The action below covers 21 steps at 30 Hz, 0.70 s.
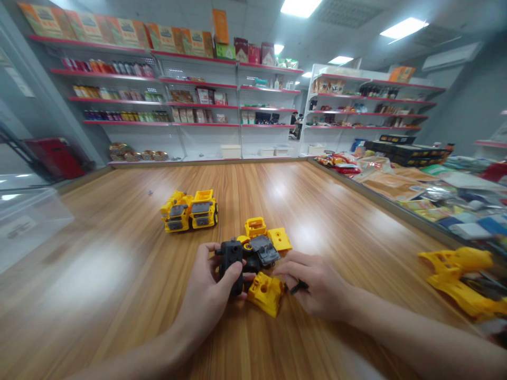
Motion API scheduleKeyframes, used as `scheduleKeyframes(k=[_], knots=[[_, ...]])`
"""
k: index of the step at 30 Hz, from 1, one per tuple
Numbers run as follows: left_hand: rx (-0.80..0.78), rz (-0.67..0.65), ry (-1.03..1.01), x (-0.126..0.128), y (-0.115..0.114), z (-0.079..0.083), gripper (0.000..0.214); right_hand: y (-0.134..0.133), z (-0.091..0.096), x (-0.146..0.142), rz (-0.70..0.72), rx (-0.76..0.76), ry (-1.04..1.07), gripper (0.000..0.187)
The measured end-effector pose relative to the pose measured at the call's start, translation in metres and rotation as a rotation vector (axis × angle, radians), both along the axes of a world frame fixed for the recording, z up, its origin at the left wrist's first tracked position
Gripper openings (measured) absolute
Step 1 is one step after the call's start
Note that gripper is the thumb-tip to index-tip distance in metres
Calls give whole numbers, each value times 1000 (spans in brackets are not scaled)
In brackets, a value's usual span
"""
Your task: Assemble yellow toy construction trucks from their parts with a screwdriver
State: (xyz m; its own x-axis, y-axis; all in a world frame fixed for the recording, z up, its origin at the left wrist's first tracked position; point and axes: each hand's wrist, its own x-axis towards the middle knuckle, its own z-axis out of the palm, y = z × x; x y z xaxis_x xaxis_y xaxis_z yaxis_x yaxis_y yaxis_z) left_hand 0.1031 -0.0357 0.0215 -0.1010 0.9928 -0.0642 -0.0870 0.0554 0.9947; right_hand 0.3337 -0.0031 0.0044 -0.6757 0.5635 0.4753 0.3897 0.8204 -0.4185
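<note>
My left hand (216,277) is closed around a black toy chassis (231,261), thumb across its face. In my right hand (311,282), the fingers are bent round a small black part (299,286) whose kind I cannot make out. Between the hands lies a yellow toy truck cab piece (266,293), close to my right fingertips. Just beyond are a dark grey toy piece (265,250), a flat yellow piece (279,239) and a yellow truck bed (255,227). A yellow wheel piece (247,246) sits partly hidden behind the chassis.
Two assembled yellow toy trucks (190,211) stand farther back on the wooden table (130,253). More yellow toy parts (461,279) lie at the right. A clear plastic bin (34,221) is at the left edge. Bagged goods (400,179) crowd the right side; stocked shelves (198,82) line the back.
</note>
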Motion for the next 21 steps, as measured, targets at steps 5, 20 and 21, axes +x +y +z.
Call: scheduleKeyframes(k=[5, 20, 21], knots=[[-28, -24, -10, 0, 2, -1, 48, -1, 1, -1, 3, 4, 2, 24], [-14, -67, -3, 0, 3, -3, 44, -1, 3, -1, 4, 70, 15, 22], [-11, -64, -8, 0, 2, -2, 45, 0, 3, -1, 6, 69, 12, 22]])
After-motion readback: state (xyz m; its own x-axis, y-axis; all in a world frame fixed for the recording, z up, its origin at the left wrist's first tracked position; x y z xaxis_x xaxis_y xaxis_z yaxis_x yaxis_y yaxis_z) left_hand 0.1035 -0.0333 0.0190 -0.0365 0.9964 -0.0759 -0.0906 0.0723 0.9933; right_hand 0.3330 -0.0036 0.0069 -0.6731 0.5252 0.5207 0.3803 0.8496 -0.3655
